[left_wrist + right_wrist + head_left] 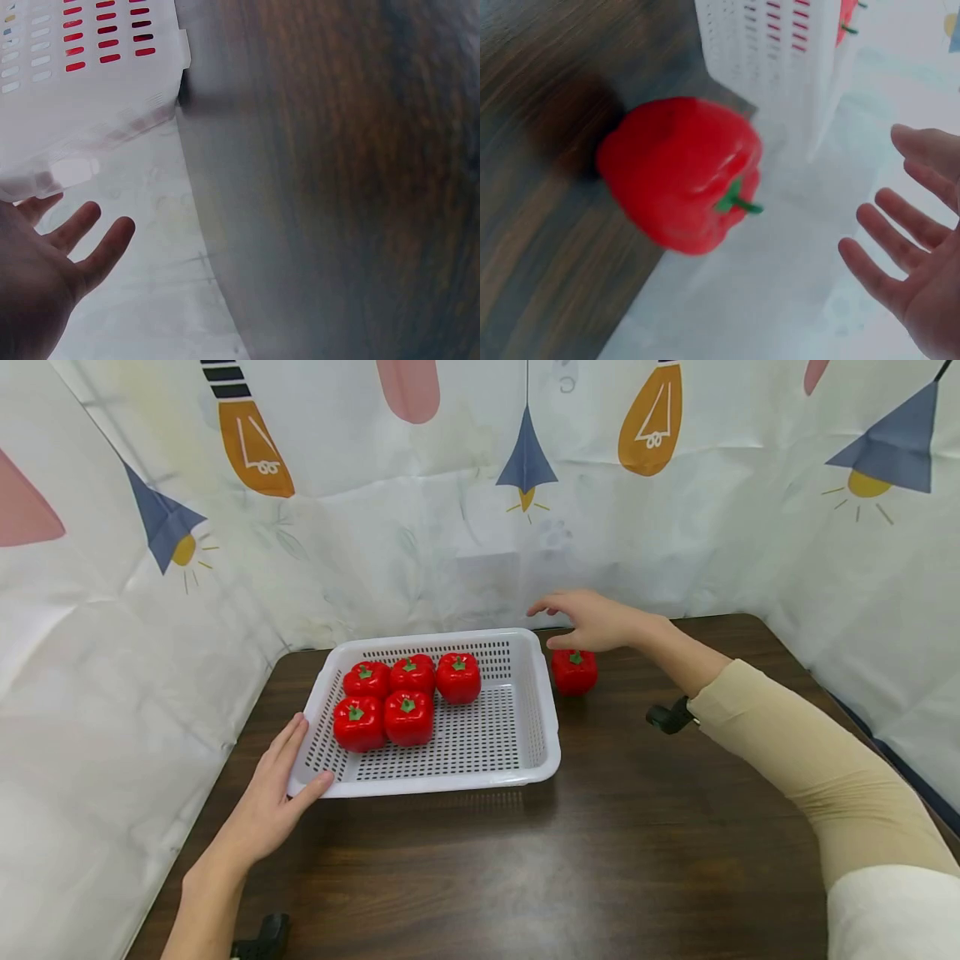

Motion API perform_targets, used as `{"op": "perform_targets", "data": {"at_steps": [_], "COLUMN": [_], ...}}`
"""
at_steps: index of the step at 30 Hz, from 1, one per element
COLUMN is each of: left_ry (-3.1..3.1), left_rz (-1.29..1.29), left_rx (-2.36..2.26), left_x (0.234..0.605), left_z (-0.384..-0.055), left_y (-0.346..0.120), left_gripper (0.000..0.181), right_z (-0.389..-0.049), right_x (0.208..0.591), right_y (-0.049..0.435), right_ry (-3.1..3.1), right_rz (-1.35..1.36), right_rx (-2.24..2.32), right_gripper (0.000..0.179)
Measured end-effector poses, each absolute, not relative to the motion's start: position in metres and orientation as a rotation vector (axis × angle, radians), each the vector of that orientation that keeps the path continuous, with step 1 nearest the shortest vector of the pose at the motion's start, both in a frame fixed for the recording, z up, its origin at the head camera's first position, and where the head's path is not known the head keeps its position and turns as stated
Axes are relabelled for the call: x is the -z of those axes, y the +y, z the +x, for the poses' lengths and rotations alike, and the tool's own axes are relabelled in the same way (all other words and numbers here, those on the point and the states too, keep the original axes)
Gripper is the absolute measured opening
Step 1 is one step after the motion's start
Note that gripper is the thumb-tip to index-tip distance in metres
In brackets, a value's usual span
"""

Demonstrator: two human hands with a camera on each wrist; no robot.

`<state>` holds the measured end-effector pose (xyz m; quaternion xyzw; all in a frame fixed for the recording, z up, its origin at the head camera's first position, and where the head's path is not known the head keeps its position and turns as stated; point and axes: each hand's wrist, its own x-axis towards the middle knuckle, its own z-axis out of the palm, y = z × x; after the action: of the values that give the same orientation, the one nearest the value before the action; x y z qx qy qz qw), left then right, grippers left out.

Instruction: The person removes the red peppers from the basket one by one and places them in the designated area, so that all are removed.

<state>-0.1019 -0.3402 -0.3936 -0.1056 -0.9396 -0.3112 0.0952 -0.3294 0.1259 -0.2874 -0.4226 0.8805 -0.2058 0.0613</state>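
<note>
A white perforated basket [435, 788] holds several red bell peppers [408, 718] with green stems, grouped toward its left side. My left hand [264, 806] rests at the basket's left rim, fingers straight and thumb near the front corner. Beside the basket's right wall, a lone red bell pepper [575, 676] sits on the table. Just above it my right hand [596, 622] hovers with fingers spread and nothing in them. In the right wrist view that pepper [675, 172] stands apart from the fingers.
Everything stands on a dark brown wooden table [600, 860]. A white curtain [390, 552] printed with lamps and bulbs hangs behind it and along both sides. Small black devices [670, 716] sit at both wrists.
</note>
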Motion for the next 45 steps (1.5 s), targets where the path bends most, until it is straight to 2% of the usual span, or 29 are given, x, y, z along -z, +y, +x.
{"op": "perform_targets", "data": {"at_steps": [7,24,45], "left_ry": [-2.778,-2.801,-2.81], "left_rz": [-0.314,-0.298,-0.286], "left_rx": [0.946,0.931,0.921], "left_x": [0.395,0.392,0.393], "left_z": [-0.102,-0.102,-0.103], "left_y": [-0.339,-0.34,-0.34], "left_gripper": [0.088,0.09,0.089], "right_z": [-0.327,-0.326,-0.328], "right_x": [0.284,0.289,0.305], "right_y": [0.089,0.01,-0.038], "right_ry": [2.61,2.462,2.438], "right_rz": [-1.366,-1.298,-1.116], "right_rx": [0.618,0.385,0.211], "right_gripper": [0.043,0.052,0.062]}}
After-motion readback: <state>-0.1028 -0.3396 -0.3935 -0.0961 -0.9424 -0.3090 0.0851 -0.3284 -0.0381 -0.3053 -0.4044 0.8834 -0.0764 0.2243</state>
